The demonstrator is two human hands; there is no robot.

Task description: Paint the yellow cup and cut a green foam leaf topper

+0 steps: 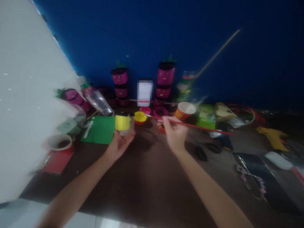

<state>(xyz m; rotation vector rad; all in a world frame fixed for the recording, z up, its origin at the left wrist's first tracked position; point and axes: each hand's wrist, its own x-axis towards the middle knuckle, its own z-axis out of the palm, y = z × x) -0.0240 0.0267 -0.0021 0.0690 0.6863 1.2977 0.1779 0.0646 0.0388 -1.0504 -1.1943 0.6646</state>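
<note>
My left hand [121, 142] is wrapped round the lower part of a clear plastic cup-like piece [123, 123], which has a yellow painted band and a black rim. Between the fingers of my right hand [175, 131] is a long red paintbrush [201, 127]. The brush's tip reaches left to a small pot of yellow paint [140, 117], just right of the held piece. Pink paint [145, 110] and a purple pot [161, 112] stand behind. Under the left hand's piece, to the left, lies a green sheet [101, 129].
Stacked purple figures with faces [166, 76] stand along the blue wall. A clear bottle [98, 99] leans at left, near a cup on a red card [58, 161]. A paper cup [186, 110], scissors [201, 153], a yellow glue gun [273, 136] and a dark phone-like slab [266, 180] are at right.
</note>
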